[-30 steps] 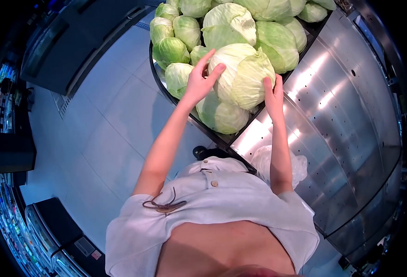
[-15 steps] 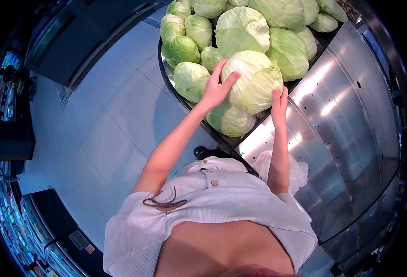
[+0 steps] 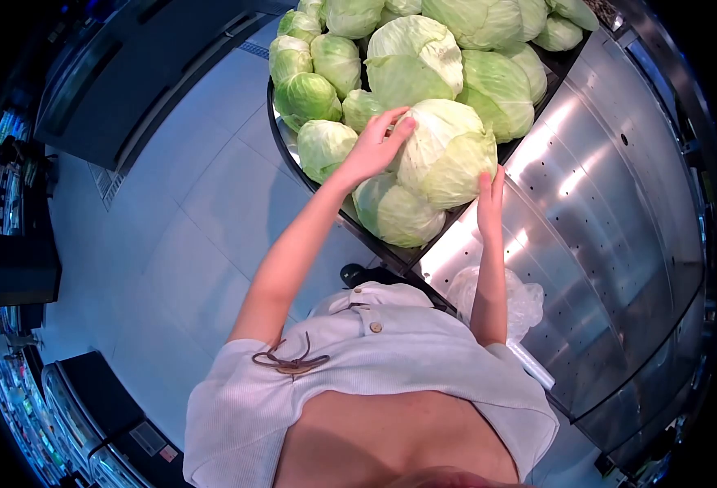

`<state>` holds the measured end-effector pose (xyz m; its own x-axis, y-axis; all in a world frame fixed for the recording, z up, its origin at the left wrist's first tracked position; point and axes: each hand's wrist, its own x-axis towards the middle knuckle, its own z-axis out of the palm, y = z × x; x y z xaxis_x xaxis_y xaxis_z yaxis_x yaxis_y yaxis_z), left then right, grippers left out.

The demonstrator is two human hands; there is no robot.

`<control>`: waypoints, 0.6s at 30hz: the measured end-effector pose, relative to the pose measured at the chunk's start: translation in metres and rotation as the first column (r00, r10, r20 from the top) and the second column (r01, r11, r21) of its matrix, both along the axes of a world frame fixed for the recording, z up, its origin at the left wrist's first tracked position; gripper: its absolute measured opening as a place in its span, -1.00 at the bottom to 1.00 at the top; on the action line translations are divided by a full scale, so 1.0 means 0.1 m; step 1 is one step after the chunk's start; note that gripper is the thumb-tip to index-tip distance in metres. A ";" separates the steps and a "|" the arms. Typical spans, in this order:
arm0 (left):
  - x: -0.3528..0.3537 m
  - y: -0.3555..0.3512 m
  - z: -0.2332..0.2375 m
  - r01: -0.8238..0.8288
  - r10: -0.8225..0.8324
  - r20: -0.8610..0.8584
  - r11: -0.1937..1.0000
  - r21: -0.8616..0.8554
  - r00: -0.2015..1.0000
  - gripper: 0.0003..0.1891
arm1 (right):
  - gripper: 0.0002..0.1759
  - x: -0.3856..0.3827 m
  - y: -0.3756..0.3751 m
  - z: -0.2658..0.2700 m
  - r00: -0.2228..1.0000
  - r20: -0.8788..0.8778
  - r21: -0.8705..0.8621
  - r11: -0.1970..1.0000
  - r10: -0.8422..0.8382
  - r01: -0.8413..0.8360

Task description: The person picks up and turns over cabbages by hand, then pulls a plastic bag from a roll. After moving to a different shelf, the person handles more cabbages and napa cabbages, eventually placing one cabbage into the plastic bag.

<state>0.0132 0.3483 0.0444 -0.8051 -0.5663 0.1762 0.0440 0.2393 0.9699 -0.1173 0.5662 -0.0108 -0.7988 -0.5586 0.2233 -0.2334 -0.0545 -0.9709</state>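
Note:
A large pale green cabbage (image 3: 448,153) sits at the near end of the pile, between my two hands. My left hand (image 3: 377,145) is at its upper left side, with the fingers curled over the edge and the thumb on the near face. On the lower right side, my right hand (image 3: 490,202) presses its thumb against the leaves, and its other fingers go partly behind the cabbage. Another cabbage (image 3: 399,213) lies just below the held one. A smaller cabbage (image 3: 326,150) rests to the left, near my left wrist.
Several more cabbages (image 3: 414,61) fill the black-rimmed display bin (image 3: 287,145). To the right runs a perforated metal shelf (image 3: 610,211). A crumpled clear plastic bag (image 3: 524,302) and a plastic roll (image 3: 532,366) lie beside my right forearm. Tiled floor (image 3: 188,236) stretches left.
The held cabbage has turned a little, its loose outer leaf now lower on the right side. My left thumb has shifted to the cabbage's upper edge. The view has moved slightly.

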 end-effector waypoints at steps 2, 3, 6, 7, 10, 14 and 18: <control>-0.06 -0.21 0.05 -0.013 0.013 -0.019 1.000 -0.005 1.000 -0.49 | -0.34 0.14 -0.02 0.21 0.999 0.039 0.025 1.000 -0.015 0.014; -0.11 -0.35 0.09 -0.021 0.020 -0.028 1.000 -0.010 0.999 -0.53 | -0.31 0.13 -0.02 0.21 0.998 0.057 0.025 1.000 -0.001 0.000; -0.23 -0.66 0.31 -0.104 0.094 -0.095 0.989 -0.106 0.991 -0.63 | -0.21 0.05 -0.03 0.22 0.995 0.101 0.016 0.999 0.026 -0.028; -0.26 -0.73 0.43 -0.126 0.110 -0.101 0.979 -0.160 0.989 -0.66 | -0.20 0.04 -0.04 0.26 0.991 0.135 -0.019 1.000 0.016 -0.013; -0.51 -0.95 0.73 -0.066 -0.012 -0.165 0.887 -0.456 0.986 -0.51 | -0.18 0.00 -0.04 0.29 0.982 0.181 0.043 0.997 0.052 -0.061; -0.89 -1.07 0.94 0.101 -0.275 -0.106 0.644 -0.758 0.955 -0.29 | -0.17 0.08 -0.06 0.29 0.956 0.292 -0.042 0.999 0.038 -0.027; -1.17 -1.02 1.11 0.129 -0.494 -0.014 0.255 -0.958 0.870 -0.24 | -0.14 0.17 -0.08 0.22 0.930 0.367 -0.110 0.994 0.027 0.015</control>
